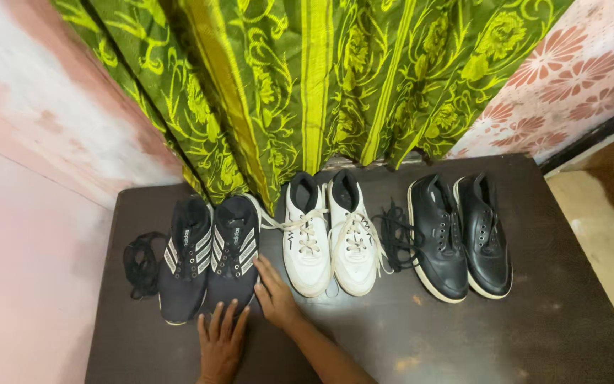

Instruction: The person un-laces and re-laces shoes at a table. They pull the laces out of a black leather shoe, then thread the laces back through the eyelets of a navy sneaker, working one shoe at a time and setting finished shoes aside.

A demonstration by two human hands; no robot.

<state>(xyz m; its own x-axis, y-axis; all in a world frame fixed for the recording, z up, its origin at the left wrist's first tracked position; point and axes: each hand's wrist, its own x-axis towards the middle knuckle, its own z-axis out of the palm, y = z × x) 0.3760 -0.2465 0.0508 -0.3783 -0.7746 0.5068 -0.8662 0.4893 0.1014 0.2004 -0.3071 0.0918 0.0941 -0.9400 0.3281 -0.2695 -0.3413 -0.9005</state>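
Note:
Three pairs of shoes stand in a row on a dark brown table point(506, 334). At the left is a dark pair with white side stripes point(211, 256) and no laces. A white laced pair point(328, 238) is in the middle, and a black pair with pale soles point(460, 235) is at the right. My left hand point(222, 343) lies flat, fingers spread, its fingertips at the toe of the right striped shoe. My right hand point(275, 295) rests flat beside that same toe, between it and the white pair. Neither hand holds anything.
A loose black lace point(142, 264) lies bunched left of the striped pair. Another black lace point(394, 235) lies between the white and black pairs. A green patterned curtain point(307, 85) hangs over the table's back edge. A pink wall point(30, 235) borders the left side.

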